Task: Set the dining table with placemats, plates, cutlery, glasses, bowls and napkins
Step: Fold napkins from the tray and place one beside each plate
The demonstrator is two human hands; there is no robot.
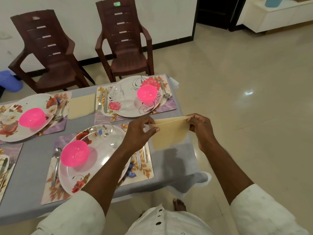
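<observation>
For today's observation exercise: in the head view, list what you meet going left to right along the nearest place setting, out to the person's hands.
spoon → pink bowl → upturned glass → left hand → cream napkin → right hand

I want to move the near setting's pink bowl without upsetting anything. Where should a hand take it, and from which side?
Grip the near pink bowl by its rim, coming straight down from above. It sits upright and open on the plate, with a spoon close on its left and a clear glass behind, so a side approach is probably more crowded.
</observation>
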